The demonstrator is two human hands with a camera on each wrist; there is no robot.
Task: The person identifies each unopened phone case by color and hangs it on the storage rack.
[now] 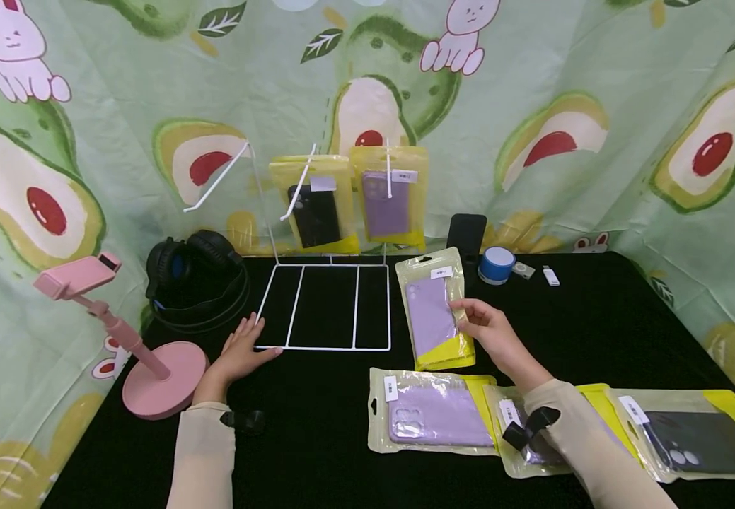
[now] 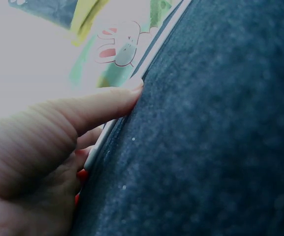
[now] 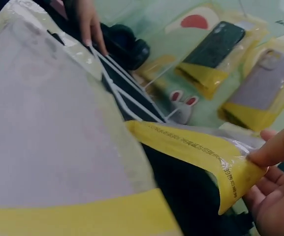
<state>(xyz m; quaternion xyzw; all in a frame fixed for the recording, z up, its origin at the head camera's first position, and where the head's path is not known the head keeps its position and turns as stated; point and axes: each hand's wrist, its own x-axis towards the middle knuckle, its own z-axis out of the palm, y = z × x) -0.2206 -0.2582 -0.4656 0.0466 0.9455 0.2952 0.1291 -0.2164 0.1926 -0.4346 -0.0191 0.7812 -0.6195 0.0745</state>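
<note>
My right hand [image 1: 497, 339] pinches the side of a clear-and-yellow bag with a purple phone case [image 1: 429, 314] in it. In the right wrist view, thumb and fingers [image 3: 274, 152] hold the bag's yellow end. My left hand [image 1: 238, 357] lies with spread fingers at the front left corner of a white wire display rack [image 1: 342, 348], its thumb [image 2: 112, 101] along the wire. On the rack's prongs hang a bagged black phone case [image 1: 317, 219] and a bagged purple phone case [image 1: 386, 208].
In front lie more bagged cases: a purple one [image 1: 440, 417], another under my right forearm, and a black one [image 1: 704, 442]. Headphones [image 1: 195, 276] and a pink phone stand [image 1: 163, 382] are left. A black stand [image 1: 467, 237], blue jar [image 1: 496, 266] and small white items stand back right.
</note>
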